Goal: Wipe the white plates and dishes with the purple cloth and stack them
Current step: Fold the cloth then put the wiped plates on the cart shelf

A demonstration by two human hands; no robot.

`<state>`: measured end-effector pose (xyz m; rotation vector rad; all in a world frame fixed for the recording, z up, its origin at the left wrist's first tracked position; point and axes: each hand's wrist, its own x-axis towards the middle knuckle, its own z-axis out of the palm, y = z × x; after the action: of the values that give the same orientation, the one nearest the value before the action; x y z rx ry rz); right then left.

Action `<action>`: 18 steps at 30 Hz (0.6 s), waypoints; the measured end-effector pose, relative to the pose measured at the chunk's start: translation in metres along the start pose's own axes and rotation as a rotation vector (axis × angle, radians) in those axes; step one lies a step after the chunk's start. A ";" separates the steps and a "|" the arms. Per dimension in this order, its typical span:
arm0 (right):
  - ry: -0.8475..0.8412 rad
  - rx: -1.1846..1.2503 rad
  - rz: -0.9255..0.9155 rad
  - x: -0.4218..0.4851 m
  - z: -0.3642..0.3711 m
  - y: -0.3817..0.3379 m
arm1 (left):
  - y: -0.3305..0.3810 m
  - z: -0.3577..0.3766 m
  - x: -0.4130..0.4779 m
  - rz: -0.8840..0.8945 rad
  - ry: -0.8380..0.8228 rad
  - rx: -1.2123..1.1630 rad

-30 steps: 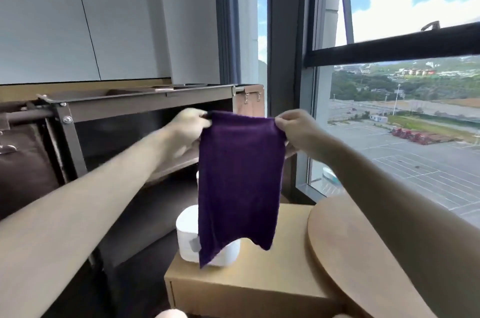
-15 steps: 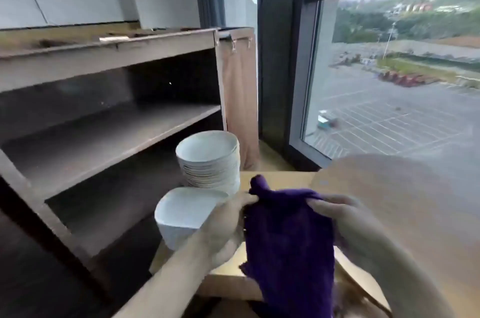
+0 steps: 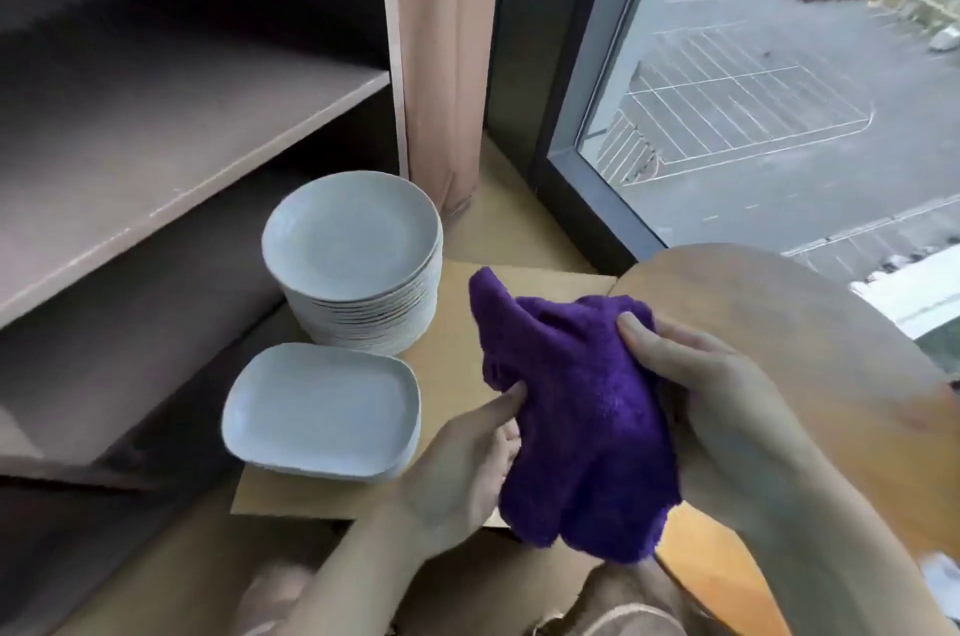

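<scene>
The purple cloth (image 3: 571, 407) hangs bunched between my two hands, above the cardboard box (image 3: 457, 375). My right hand (image 3: 717, 407) grips its right side with the thumb on top. My left hand (image 3: 467, 474) pinches its lower left edge. A tall stack of round white plates (image 3: 353, 240) stands on the box at the back left. In front of it sits a short stack of white rectangular dishes (image 3: 322, 407), just left of my left hand.
A round wooden tabletop (image 3: 779, 334) lies to the right under my right arm. An open brown shelf unit (image 3: 171, 116) fills the left. A beige curtain (image 3: 441, 53) and a floor-length window (image 3: 753, 64) are behind the box.
My hands have dropped from eye level to just above the box. The cloth, held stretched and hanging before, is now gathered into a bunch. My view has tilted down onto the plates.
</scene>
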<state>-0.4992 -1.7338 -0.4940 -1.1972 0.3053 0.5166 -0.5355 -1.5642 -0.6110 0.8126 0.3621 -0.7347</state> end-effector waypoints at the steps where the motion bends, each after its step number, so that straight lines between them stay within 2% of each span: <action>1: 0.005 -0.008 0.005 -0.005 0.009 -0.017 | 0.015 0.008 -0.011 0.031 -0.036 -0.054; 3: 0.016 -0.043 0.017 -0.015 0.029 -0.050 | 0.049 0.026 -0.039 0.087 -0.088 -0.070; 5: 0.066 -0.144 0.029 -0.026 0.050 -0.083 | 0.089 0.042 -0.070 0.170 -0.046 0.033; 9: 0.147 -0.366 0.042 -0.042 0.089 -0.143 | 0.173 0.065 -0.130 0.238 0.171 0.278; 13: 0.038 -0.652 0.091 -0.039 0.122 -0.184 | 0.251 0.076 -0.179 0.236 0.341 0.457; 18: 0.051 -0.971 0.030 -0.004 0.176 -0.207 | 0.318 0.080 -0.203 0.440 0.589 0.695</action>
<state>-0.4002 -1.6255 -0.2658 -2.1485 0.1015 0.6878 -0.4492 -1.3861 -0.2798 1.7147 0.4340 -0.1737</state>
